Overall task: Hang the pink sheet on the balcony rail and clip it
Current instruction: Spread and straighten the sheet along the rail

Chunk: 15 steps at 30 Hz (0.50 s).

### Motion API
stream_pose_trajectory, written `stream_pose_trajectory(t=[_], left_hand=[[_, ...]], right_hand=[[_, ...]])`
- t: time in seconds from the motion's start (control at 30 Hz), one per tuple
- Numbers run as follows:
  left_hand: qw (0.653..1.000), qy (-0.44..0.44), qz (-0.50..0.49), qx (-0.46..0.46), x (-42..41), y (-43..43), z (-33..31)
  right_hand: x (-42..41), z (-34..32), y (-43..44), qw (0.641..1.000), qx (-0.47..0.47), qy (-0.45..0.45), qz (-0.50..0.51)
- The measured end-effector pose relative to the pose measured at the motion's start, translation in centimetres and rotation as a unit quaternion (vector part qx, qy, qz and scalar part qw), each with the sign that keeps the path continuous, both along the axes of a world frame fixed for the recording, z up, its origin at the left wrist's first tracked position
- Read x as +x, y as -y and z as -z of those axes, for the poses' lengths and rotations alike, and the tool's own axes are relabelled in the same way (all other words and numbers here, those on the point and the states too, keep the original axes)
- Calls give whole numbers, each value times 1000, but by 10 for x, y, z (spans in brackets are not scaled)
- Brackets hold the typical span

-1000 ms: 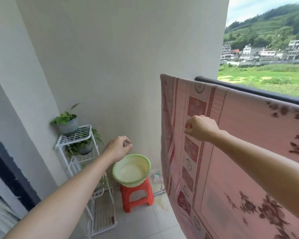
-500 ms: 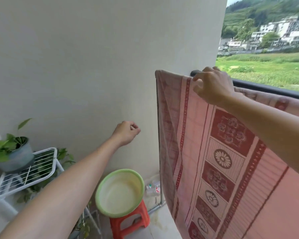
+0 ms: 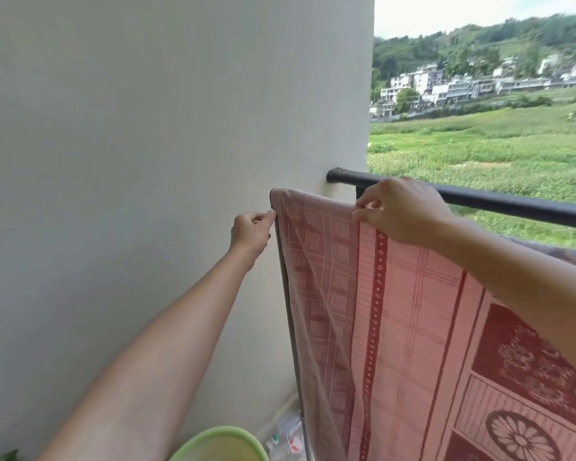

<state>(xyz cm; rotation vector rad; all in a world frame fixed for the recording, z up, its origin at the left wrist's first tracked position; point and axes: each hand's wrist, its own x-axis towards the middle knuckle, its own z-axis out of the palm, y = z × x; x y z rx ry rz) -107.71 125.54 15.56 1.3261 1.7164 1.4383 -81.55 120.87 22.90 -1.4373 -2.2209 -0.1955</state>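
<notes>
Head view: both hands are working the top corner of the pink sheet (image 3: 413, 327) by the balcony rail (image 3: 512, 202).
Sheet is hanging on the near side of the rail, close to the wall (image 3: 147, 128); can't tell if it is lying over the bar. Left hand (image 3: 251, 229) is pinching the side hem near the corner, and right hand (image 3: 403, 211) is pinching the top fold just beside it. Probably best: pulling the two pinches apart evenly, with the hem straight and clear of the wall, before clipping. No clip is showing.

Pale wall (image 3: 147, 161). At its foot, a green basin (image 3: 220, 444). Beyond its right edge: green field (image 3: 479, 144), white houses (image 3: 446, 84), wooded hillside (image 3: 479, 41).
</notes>
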Motion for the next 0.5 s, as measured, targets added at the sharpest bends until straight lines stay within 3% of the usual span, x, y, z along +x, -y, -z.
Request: stream_pose_trajectory(t=[0.17, 0.33, 0.5], left_hand=[[995, 80, 49, 44, -6, -41, -3], [994, 39, 40, 93, -23, -61, -12], [992, 27, 80, 97, -20, -74, -24]], right_hand=[[-5, -5, 6, 995, -52, -73, 42], [-18, -6, 12, 984, -66, -134, 95], [-24, -4, 24, 981, -62, -131, 129]])
